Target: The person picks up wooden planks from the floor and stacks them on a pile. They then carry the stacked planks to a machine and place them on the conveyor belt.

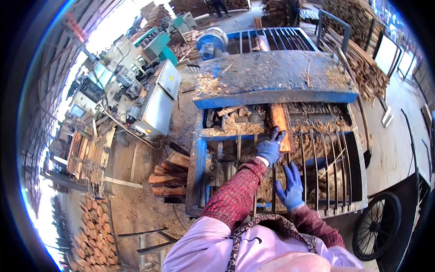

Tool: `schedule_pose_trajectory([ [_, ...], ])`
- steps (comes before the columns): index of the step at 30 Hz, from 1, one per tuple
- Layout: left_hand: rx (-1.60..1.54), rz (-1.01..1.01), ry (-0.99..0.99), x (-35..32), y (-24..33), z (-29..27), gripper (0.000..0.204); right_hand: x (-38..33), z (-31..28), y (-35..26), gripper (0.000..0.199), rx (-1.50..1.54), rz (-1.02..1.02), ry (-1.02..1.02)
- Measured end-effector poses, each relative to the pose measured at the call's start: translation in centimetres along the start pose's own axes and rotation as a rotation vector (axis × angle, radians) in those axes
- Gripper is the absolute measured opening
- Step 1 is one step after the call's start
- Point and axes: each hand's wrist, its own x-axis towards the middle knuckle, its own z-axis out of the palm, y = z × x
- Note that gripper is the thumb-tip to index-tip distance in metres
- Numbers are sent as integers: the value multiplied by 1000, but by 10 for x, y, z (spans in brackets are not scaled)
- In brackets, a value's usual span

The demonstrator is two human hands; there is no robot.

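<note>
A reddish-brown wooden board [280, 119] lies lengthwise on the blue machine, its far end under the machine's wide hood [276, 75]. My left hand [270, 148], in a blue glove with dark fingertips, holds the board's left side near its close end. The thumb is hard to make out. Just beyond the near end of the board, my right hand [291, 189] is gloved in blue too. Its fingers are spread and nothing is in them. Below it run the dark metal bars [316, 167] of the machine's open frame.
Wood chips [242, 127] cover parts of the machine. Several wood pieces [171, 177] are stacked at its left side. A grey cabinet machine [158, 102] stands further left, a spoked wheel [376, 225] at lower right. Behind the hood is a blue motor [211, 44]; a person [218, 7] stands far back.
</note>
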Motion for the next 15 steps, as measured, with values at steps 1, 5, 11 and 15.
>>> schedule_pose_trajectory([
  [1, -21, -15, -53, 11, 0, -17, 79, -11, -2, -8, 61, 12, -11, -15],
  [5, -340, -1, 135, -70, -53, -80, 65, -59, -20, -65, 54, 162, -80, -181],
  [11, -503, -406, 401, -295, -146, -111, 56, -137, -31, -103, 43, 336, -108, -460],
  [15, -508, -727, 479, -417, -174, -85, 55, -198, 3, -123, 42, 453, -65, -610],
])
